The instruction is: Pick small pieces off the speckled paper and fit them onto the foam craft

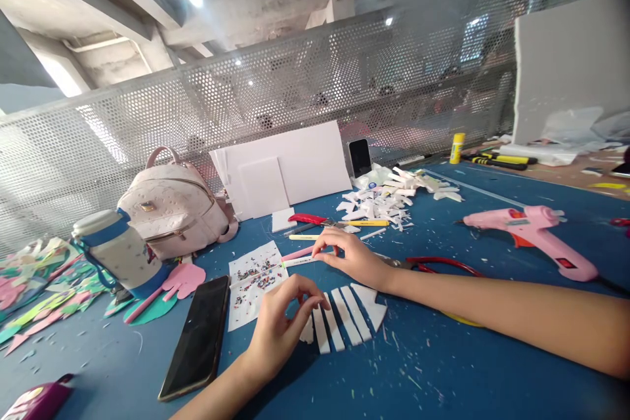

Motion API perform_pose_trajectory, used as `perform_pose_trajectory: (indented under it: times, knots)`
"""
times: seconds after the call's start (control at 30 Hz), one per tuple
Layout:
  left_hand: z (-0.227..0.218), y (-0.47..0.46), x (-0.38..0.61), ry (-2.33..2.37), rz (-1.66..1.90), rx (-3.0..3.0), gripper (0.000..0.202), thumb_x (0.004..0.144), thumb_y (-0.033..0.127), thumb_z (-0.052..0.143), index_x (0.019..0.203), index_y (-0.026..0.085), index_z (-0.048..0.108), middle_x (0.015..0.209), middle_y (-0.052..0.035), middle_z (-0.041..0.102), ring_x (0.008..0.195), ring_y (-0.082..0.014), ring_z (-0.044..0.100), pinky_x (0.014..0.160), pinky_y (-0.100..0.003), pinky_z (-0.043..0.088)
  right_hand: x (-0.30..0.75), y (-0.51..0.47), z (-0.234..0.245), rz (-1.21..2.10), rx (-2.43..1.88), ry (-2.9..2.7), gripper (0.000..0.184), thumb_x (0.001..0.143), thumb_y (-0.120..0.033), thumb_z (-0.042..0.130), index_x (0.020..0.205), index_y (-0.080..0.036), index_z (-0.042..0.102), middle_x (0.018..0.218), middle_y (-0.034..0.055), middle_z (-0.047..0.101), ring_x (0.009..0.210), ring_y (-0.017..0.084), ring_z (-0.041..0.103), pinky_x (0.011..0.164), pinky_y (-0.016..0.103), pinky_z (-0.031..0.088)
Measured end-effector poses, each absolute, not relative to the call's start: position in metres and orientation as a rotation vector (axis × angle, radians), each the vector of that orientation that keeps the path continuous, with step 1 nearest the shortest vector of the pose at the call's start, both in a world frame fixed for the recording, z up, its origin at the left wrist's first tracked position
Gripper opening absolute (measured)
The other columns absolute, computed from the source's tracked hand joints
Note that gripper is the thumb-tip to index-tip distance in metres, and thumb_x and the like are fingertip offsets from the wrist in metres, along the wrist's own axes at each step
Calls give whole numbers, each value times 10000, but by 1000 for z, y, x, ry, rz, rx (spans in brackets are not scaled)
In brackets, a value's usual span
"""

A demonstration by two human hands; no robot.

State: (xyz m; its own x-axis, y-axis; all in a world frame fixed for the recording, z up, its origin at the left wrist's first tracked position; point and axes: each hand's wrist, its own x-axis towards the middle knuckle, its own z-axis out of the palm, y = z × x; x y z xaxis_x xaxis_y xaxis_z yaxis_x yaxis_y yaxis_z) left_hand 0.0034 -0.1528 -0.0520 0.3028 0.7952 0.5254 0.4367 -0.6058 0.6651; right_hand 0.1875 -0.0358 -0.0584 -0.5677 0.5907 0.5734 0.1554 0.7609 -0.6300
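Observation:
My left hand [288, 318] is curled at the upper ends of several white foam strips [348, 316], thumb and forefinger together; whether a strip is between them cannot be made out. Beyond it, my right hand [350, 256] has its bent fingers and thumb closed at the end of a slim white pen [298, 262] with a green tip. Beside that pen lies a pink stick [298, 253]. A white paper [241, 318] sprinkled with tiny coloured bits is left of both hands. Scissors with red handles [443, 264] lie partly behind my right forearm.
A black phone [197, 335], a tumbler [115, 252] and a pale backpack [172, 210] stand or lie to the left, near coloured foam scraps [44, 295]. White scraps [384, 200] and red-handled pliers [310, 218] are behind. A pink glue gun [536, 226] rests at right.

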Motion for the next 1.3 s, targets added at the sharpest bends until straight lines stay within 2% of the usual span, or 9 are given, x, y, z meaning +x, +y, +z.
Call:
perform_pose_trajectory:
  times: [0.23,0.47,0.67,0.8,0.9,1.1,1.3]
  knots:
    - [-52,-150,2,1144,1247,2153,167,977,246,485,850,192,579,744,-27,677,704,-145,641,689,-257,492,187,-26,-69,595,-664,-1993,158,986,-192,432,941,-212,583,940,33,620,913,182,556,811,310,435]
    - [-52,-142,0,1266,1245,2136,156,967,242,494,858,189,592,825,-28,688,769,-146,637,708,-251,473,187,-33,-62,514,-657,-2057,162,954,-153,466,917,-220,609,954,30,638,957,200,550,911,364,413]
    - [-55,-138,-3,1285,1228,2098,150,961,267,505,876,192,604,851,-27,687,802,-154,636,742,-265,474,190,-46,-54,634,-361,-2248,189,969,-188,487,1090,-242,623,1094,38,655,1067,194,561,958,364,434]
    - [-56,-138,-3,1285,1229,2103,150,954,266,510,860,191,600,845,-31,686,802,-162,637,742,-272,482,190,-46,-57,625,-311,-2300,111,941,-201,569,1007,-242,649,998,14,678,975,183,597,981,391,425]
    - [-56,-137,-2,1275,1237,2098,137,951,253,512,864,192,599,853,-27,683,810,-158,637,749,-267,483,189,-44,-58,640,-357,-2294,60,929,-238,610,961,-239,662,960,12,676,933,179,601,910,363,456]
    - [-55,-137,-2,1238,1255,2080,134,952,243,515,861,190,597,870,-26,681,829,-153,638,760,-261,483,189,-42,-59,591,-357,-2301,57,916,-260,641,872,-225,654,883,0,643,895,168,584,900,348,448]
    - [-56,-135,-3,1219,1280,2102,117,947,226,522,862,188,593,896,-40,675,853,-160,636,761,-267,488,190,-44,-58,525,-382,-2252,53,934,-260,617,904,-223,641,1032,38,594,1030,191,549,917,351,438]
